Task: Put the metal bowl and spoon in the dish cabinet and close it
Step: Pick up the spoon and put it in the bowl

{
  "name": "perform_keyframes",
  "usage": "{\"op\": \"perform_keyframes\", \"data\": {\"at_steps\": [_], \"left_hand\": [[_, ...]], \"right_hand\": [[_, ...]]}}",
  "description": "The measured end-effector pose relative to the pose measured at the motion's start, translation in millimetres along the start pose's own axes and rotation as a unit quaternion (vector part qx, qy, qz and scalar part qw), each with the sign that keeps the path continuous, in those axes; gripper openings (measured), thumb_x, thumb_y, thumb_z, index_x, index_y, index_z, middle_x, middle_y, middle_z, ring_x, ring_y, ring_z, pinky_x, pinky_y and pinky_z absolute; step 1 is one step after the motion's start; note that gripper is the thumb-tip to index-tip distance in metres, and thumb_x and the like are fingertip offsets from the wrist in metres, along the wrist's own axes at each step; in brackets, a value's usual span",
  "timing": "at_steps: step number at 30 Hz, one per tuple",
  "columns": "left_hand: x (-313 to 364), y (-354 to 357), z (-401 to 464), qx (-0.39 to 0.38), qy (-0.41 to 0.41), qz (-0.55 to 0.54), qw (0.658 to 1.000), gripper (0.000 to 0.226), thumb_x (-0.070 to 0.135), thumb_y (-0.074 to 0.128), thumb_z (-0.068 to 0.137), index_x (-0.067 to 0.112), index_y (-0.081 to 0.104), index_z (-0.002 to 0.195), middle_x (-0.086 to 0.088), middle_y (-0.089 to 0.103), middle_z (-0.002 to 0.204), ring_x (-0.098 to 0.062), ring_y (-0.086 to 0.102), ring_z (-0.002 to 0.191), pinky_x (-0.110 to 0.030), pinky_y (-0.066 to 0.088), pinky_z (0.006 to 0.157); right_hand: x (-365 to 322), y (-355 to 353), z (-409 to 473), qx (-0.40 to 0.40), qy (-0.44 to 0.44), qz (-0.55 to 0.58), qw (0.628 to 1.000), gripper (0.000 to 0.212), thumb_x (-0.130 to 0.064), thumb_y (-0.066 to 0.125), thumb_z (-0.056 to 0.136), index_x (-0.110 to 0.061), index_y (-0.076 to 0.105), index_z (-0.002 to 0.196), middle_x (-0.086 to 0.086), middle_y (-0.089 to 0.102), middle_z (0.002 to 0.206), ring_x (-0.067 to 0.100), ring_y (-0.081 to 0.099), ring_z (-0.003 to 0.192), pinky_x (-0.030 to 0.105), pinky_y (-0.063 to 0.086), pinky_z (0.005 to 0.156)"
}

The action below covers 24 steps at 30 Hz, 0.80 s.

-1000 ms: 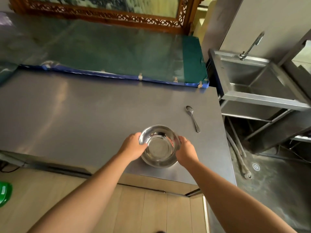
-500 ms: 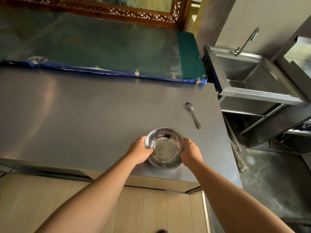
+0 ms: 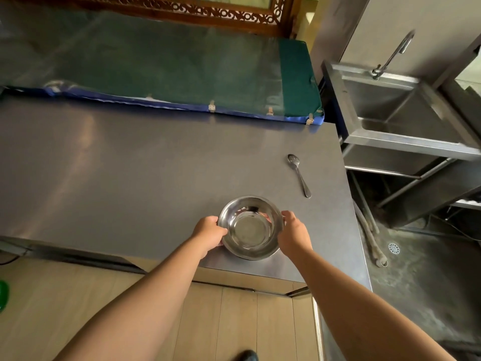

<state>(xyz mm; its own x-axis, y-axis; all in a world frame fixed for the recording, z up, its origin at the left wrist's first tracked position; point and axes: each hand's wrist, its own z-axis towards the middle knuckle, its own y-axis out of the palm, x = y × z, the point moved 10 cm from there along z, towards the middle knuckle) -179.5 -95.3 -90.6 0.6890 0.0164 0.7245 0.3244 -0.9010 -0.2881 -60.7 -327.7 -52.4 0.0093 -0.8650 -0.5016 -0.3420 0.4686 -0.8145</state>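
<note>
A shiny, empty metal bowl [image 3: 250, 227] stands on the steel counter [image 3: 145, 173] near its front edge. My left hand [image 3: 209, 233] grips the bowl's left rim and my right hand [image 3: 293, 233] grips its right rim. A metal spoon [image 3: 299, 175] lies flat on the counter behind and to the right of the bowl, apart from both hands, with its handle toward me. The dish cabinet is not in view.
A green mat with a blue edge [image 3: 182, 74] lies along the back of the counter under a carved wooden frame [image 3: 182, 11]. A steel sink [image 3: 400, 113] with a tap [image 3: 393, 56] stands to the right. Wood flooring [image 3: 234, 321] lies below the counter's front edge.
Both hands keep their hold on the bowl's rim. The bowl stays at about the same spot on the counter; the view has shifted slightly. The spoon has not moved.
</note>
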Motion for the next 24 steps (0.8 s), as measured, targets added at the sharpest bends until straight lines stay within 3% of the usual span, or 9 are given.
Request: {"op": "perform_keyframes", "data": {"at_steps": [3, 5, 8, 14, 20, 24], "left_hand": [[-13, 8, -2, -0.014, -0.063, -0.101, 0.993, 0.024, -0.004, 0.058, 0.092, 0.006, 0.061, 0.113, -0.018, 0.071, 0.105, -0.026, 0.071, 0.083, -0.035, 0.061, 0.058], [-17, 17, -3, -0.024, -0.086, -0.149, 0.985, 0.036, -0.001, 0.058, 0.094, 0.016, 0.050, 0.125, -0.016, 0.069, 0.107, -0.030, 0.072, 0.087, -0.040, 0.062, 0.061], [-17, 28, -1, -0.022, -0.096, -0.166, 0.981, 0.042, -0.001, 0.056, 0.095, 0.023, 0.043, 0.126, -0.017, 0.069, 0.106, -0.031, 0.073, 0.083, -0.046, 0.062, 0.065], [5, 44, 3, -0.026, -0.079, -0.175, 0.981, 0.043, -0.007, 0.050, 0.092, 0.024, 0.041, 0.121, -0.021, 0.068, 0.103, -0.029, 0.072, 0.069, -0.040, 0.061, 0.057], [44, 43, 26, -0.028, -0.048, -0.186, 0.981, 0.051, -0.006, 0.051, 0.091, 0.024, 0.042, 0.131, -0.020, 0.067, 0.104, -0.024, 0.074, 0.066, -0.038, 0.060, 0.056], [74, 47, 51, -0.055, -0.032, -0.184, 0.981, 0.068, -0.007, 0.052, 0.091, 0.020, 0.035, 0.151, -0.016, 0.067, 0.113, -0.026, 0.074, 0.082, -0.040, 0.062, 0.063]], "right_hand": [[3, -4, 4, -0.010, -0.007, 0.010, 1.000, 0.049, -0.003, 0.054, 0.089, -0.017, 0.052, 0.135, 0.009, 0.067, 0.123, 0.031, 0.063, 0.106, 0.035, 0.052, 0.083], [7, -10, 9, -0.020, -0.013, 0.012, 1.000, 0.052, -0.003, 0.057, 0.089, -0.017, 0.050, 0.139, 0.008, 0.065, 0.128, 0.030, 0.063, 0.110, 0.034, 0.053, 0.085], [12, -19, 16, -0.038, -0.027, 0.016, 0.999, 0.053, -0.007, 0.059, 0.090, -0.019, 0.049, 0.141, 0.007, 0.063, 0.132, 0.028, 0.063, 0.110, 0.031, 0.053, 0.081], [21, -43, 32, -0.049, -0.029, 0.038, 0.998, 0.048, -0.015, 0.061, 0.094, -0.019, 0.051, 0.140, 0.006, 0.061, 0.135, 0.026, 0.062, 0.112, 0.035, 0.054, 0.088], [28, -74, 61, -0.012, -0.013, 0.026, 0.999, 0.043, -0.021, 0.059, 0.096, -0.017, 0.054, 0.138, 0.006, 0.063, 0.132, 0.025, 0.062, 0.112, 0.034, 0.052, 0.091], [30, -84, 88, 0.012, 0.026, 0.024, 0.999, 0.041, -0.023, 0.058, 0.094, -0.017, 0.056, 0.134, 0.004, 0.064, 0.128, 0.025, 0.061, 0.110, 0.030, 0.049, 0.086]]}}
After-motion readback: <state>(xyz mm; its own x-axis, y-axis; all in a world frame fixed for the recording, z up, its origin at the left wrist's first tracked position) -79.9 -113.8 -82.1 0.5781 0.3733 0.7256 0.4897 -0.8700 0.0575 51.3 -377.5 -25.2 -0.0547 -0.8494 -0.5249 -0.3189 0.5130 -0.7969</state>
